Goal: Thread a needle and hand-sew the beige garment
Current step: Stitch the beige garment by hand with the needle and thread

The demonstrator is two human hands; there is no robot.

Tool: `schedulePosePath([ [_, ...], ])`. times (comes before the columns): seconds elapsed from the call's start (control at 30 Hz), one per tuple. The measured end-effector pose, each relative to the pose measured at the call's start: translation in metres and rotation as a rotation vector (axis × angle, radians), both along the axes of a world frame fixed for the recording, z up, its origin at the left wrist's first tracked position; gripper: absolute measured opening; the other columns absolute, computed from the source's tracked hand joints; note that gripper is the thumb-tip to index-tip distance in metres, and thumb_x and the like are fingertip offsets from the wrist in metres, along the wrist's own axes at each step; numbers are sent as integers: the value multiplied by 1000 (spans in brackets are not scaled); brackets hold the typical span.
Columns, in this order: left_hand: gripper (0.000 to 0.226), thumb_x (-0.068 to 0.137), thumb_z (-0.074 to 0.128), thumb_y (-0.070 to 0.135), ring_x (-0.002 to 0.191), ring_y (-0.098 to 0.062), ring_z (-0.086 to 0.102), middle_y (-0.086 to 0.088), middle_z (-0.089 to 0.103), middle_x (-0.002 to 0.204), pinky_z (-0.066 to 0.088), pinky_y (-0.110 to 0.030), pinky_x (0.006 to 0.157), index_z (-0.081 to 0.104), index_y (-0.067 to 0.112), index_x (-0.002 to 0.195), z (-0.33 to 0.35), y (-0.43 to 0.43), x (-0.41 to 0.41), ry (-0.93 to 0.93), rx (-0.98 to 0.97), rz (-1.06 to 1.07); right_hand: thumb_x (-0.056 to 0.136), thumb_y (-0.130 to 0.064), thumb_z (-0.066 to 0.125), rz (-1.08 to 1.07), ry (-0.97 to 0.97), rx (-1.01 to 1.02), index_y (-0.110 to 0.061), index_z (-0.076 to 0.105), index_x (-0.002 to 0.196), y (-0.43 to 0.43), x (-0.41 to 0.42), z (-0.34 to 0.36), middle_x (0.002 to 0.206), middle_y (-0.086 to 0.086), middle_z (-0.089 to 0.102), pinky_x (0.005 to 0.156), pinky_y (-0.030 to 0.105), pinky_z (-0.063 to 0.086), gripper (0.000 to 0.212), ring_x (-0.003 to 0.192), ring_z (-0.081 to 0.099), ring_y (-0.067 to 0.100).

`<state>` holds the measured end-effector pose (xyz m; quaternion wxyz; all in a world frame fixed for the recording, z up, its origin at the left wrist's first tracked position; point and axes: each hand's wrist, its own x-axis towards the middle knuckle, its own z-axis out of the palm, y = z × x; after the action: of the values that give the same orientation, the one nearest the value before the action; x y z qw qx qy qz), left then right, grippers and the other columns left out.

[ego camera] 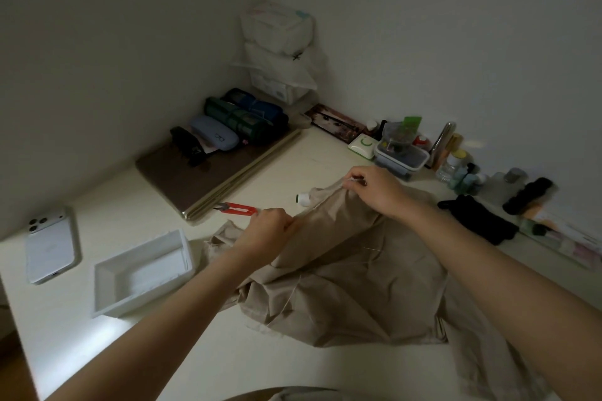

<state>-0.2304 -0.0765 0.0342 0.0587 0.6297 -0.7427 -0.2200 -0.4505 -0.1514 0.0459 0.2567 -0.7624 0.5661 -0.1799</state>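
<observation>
The beige garment (345, 273) lies crumpled on the white table (182, 348), one fold lifted into a ridge between my hands. My left hand (265, 231) pinches the near end of that ridge. My right hand (374, 190) pinches its far end, with something small and white between thumb and finger. A thin thread (291, 295) trails down over the cloth. A short needle-like glint (371, 249) lies on the fabric. A small white thread spool (303, 198) with a green end sits just behind the garment. Red thread snips (237, 209) lie left of the spool.
An open white box (143, 273) and a white phone (50, 247) lie at the left. A brown board (215, 172) with glasses cases and rolled pouches fills the back corner. A clear sewing box (400, 158), bottles and a black pouch (479, 218) line the right wall.
</observation>
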Motion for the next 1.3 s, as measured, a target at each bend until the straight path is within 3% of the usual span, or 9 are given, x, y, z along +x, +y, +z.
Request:
schedulePosePath([
  [0.2, 45, 102, 38, 34, 63, -10, 39, 4, 45, 71, 28, -26, 70, 37, 25, 58, 9, 7, 5, -22, -103, -43, 96, -28, 54, -113, 38, -5, -22, 63, 88, 1, -1, -3, 84, -7, 58, 68, 28, 41, 14, 79, 55, 13],
  [0.4, 44, 102, 39, 29, 68, -15, 43, 0, 50, 70, 26, -26, 67, 45, 18, 60, 14, 9, 2, 26, -167, -19, 98, -27, 47, -154, 148, -13, -17, 64, 89, 4, 0, -6, 84, -2, 58, 66, 29, 38, 21, 82, 55, 19],
  [0.57, 47, 102, 40, 28, 60, -6, 37, 8, 42, 62, 21, -25, 63, 35, 26, 55, 18, 12, -2, 44, -164, -16, 98, -24, 46, -149, 247, -13, -21, 53, 75, 8, 1, -6, 81, 2, 56, 59, 28, 33, 24, 80, 56, 24],
  [0.7, 46, 102, 39, 32, 61, -8, 41, 2, 49, 64, 22, -22, 63, 44, 19, 57, 18, 12, -3, 79, -172, -22, 96, -22, 47, -20, 374, -74, -16, 59, 116, 10, 7, -2, 118, 3, 54, 90, 32, 40, 24, 114, 48, 23],
  [0.83, 45, 101, 42, 32, 59, -9, 41, -3, 51, 67, 24, -23, 59, 46, 16, 59, 16, 12, -3, 102, -172, -47, 93, -23, 56, 350, 115, 53, -30, 49, 132, 21, 28, 5, 135, -7, 46, 106, 29, 34, 40, 126, 39, 11],
  [0.97, 34, 100, 44, 31, 59, -5, 40, 5, 47, 68, 32, -14, 58, 51, 17, 70, 17, 13, -4, 162, -185, -53, 95, -10, 51, 526, 21, 218, -19, 57, 126, 32, 50, 12, 113, -13, 53, 89, 11, 35, 33, 106, 45, -2],
  [1.1, 39, 99, 44, 32, 59, -7, 38, 7, 41, 64, 30, -18, 58, 41, 22, 62, 19, 13, 1, 162, -184, -81, 94, -9, 52, 458, -13, 197, -14, 68, 104, 33, 54, 12, 93, -7, 60, 75, 21, 38, 19, 87, 53, 5],
  [1.2, 38, 98, 45, 33, 60, -7, 38, 6, 42, 63, 27, -21, 58, 44, 18, 63, 17, 14, 6, 198, -195, -120, 93, -19, 58, 399, -74, 198, -19, 69, 96, 32, 53, 11, 86, -15, 59, 77, 19, 44, 11, 83, 54, -1],
  [1.3, 30, 98, 49, 29, 63, -7, 41, 7, 46, 66, 30, -25, 62, 50, 18, 70, 15, 17, 9, 230, -192, -159, 91, -18, 60, 351, -114, 186, -22, 67, 88, 30, 48, 12, 86, -11, 62, 82, 28, 46, 9, 85, 57, 4],
])
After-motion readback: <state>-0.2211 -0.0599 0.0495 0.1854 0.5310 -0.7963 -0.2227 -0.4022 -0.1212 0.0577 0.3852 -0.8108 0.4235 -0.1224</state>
